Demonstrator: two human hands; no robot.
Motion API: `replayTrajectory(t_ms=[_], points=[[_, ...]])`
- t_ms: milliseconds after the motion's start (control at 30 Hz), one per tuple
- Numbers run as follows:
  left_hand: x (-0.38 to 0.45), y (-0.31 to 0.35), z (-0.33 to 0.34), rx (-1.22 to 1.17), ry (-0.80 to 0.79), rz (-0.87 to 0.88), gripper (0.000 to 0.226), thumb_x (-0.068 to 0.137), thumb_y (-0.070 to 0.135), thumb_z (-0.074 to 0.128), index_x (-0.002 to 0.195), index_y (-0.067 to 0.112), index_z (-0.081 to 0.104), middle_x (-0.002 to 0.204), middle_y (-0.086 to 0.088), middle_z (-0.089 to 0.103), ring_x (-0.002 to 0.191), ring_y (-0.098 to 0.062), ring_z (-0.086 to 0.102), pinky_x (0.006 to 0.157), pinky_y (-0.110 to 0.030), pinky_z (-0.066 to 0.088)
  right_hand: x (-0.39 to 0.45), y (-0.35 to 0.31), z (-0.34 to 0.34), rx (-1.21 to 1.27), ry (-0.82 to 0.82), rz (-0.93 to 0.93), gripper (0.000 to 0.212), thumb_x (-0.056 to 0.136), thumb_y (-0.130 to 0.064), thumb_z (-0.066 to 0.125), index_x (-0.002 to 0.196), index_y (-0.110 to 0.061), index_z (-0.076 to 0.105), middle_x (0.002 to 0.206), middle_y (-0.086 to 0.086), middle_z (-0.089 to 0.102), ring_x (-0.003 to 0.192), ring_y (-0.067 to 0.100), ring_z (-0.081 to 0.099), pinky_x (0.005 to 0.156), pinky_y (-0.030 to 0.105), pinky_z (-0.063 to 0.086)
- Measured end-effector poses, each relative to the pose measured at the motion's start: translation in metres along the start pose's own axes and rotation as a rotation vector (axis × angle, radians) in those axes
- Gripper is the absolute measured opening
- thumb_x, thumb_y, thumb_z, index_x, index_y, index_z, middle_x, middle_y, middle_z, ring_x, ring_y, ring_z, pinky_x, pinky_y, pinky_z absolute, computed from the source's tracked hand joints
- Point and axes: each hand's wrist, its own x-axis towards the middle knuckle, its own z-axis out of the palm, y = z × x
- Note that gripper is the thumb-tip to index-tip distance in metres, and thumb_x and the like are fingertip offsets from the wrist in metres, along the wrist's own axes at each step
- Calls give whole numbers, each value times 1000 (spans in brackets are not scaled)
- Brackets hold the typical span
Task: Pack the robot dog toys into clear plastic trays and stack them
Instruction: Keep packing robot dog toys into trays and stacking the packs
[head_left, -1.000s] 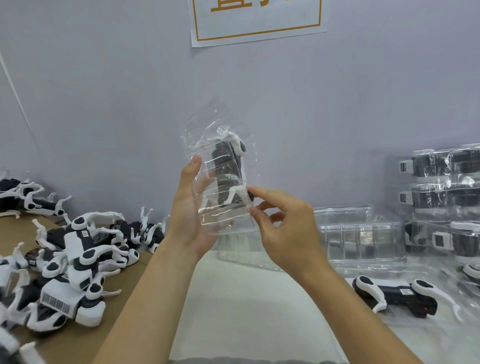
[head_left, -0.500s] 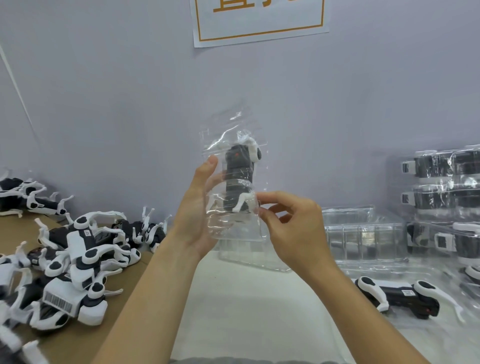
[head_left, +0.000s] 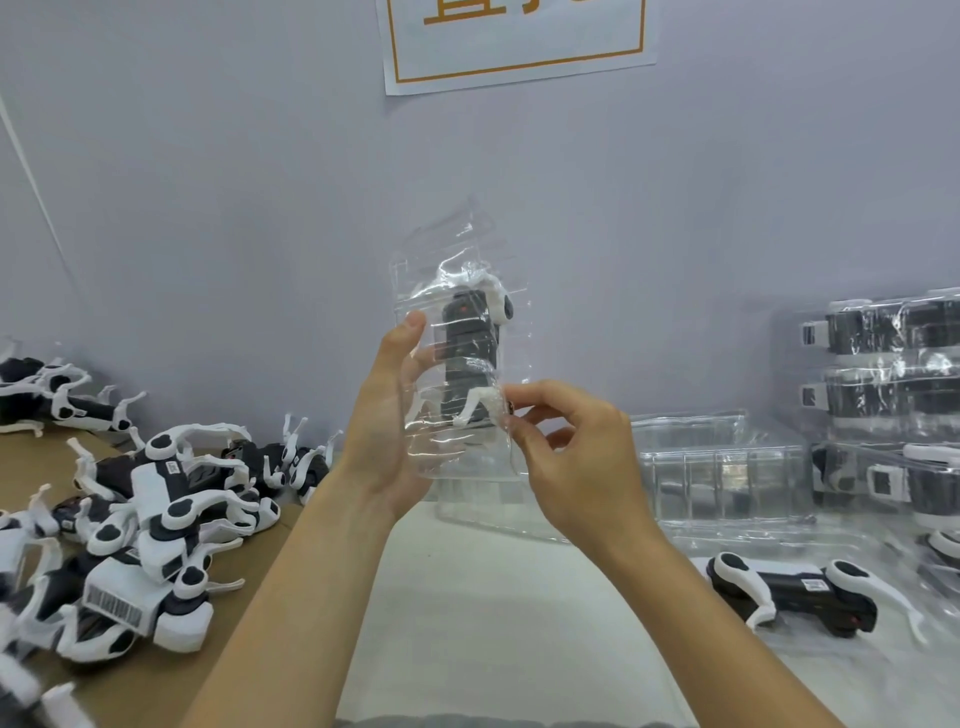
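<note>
A pile of loose robot dog toys (head_left: 150, 525), black and white, lies on a brown cardboard sheet (head_left: 130, 691) far to the left of the held clear tray (head_left: 462, 364). Several toys in the pile overlap one another; one near the front shows a barcode label.

The left hand (head_left: 387, 415) is raised upright to the left of the tray. Its palm backs the left side of the tray, with the thumb extended up along the left edge and the fingers behind the plastic. How far these fingers curl cannot be determined through the plastic.

The clear tray is held upright in front of the wall, above the white table (head_left: 493, 613). One robot dog toy (head_left: 472, 358) sits inside it, standing on end, with a white leg at the top and another at the bottom.

The right hand (head_left: 571, 441) is to the right of the tray. Its thumb and forefinger pinch the lower right edge; the remaining fingers are curled.

Behind and to the right of the tray, empty clear trays (head_left: 722, 467) rest on the table. Below these, a single toy (head_left: 795, 592) lies on its side. Farthest right of the tray stands a stack of packed trays (head_left: 888, 410).
</note>
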Motion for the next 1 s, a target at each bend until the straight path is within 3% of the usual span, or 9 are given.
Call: replayTrajectory(t_ms=[300,533,633,767,933,1000], points=[[-1,0,1,-18,-6,5,47,79,63,66,92,21,81,95,-13,75,83,-29,72,81,-46,60,-2,1,3,-45,8,-26,19,89,-6,69,97,-23,73,87,-15,69,81,6,63,59,13,46],[-2,1,-4,14,27,-12,53,74,64,70,99,19,79,100,-12,76,82,-27,74,64,-37,59,-3,3,4,-10,-6,-17,19,87,-4,71,93,-22,74,86,-13,70,79,5,63,59,13,46],[-2,2,-5,43,11,-19,60,73,65,72,109,16,76,106,-14,75,88,-30,74,70,-40,59,-1,4,-2,27,-28,5,21,90,-3,66,86,-23,74,80,-13,70,78,7,64,58,16,46],[-1,1,-5,130,-30,-28,66,70,67,73,115,18,73,111,-17,74,96,-34,72,80,-45,57,4,6,-13,42,-26,48,23,96,-12,60,80,-22,73,74,-11,71,75,10,66,66,30,53],[-3,-4,2,236,-190,-97,54,71,69,71,106,29,77,104,-3,76,92,-20,74,69,-32,59,11,12,-25,94,170,85,7,95,-21,65,94,-27,62,78,-5,71,75,13,69,69,32,56],[-4,-6,5,322,-159,-108,62,60,78,69,106,38,76,101,10,75,93,-9,71,70,-25,56,13,14,-30,136,202,105,15,93,-23,68,103,-29,58,83,-4,71,77,15,69,70,32,55]])
